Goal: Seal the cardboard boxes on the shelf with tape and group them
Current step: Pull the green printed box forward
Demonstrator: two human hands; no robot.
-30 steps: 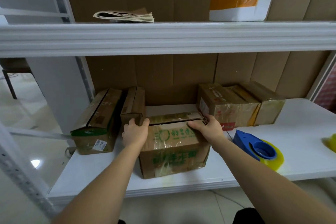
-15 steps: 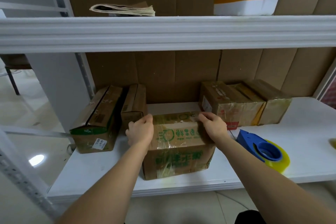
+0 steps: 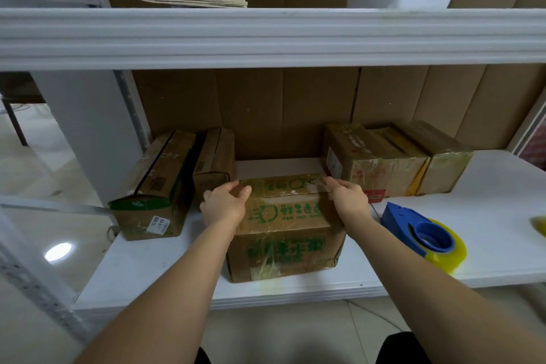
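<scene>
On a white shelf, the left hand and right hand, fingers curled, grip the near middle box by its top corners, apparently positioning it; taping next needs the dispenser, lying just right.

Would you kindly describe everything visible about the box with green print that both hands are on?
The box with green print is brown cardboard with green characters and a round logo on its top and front, under glossy clear tape. Its top flaps lie closed along a thin seam. It stands upright near the front edge of the white shelf, apart from the other boxes. The left hand grips its top left edge; the right hand rests at its top right edge.
</scene>
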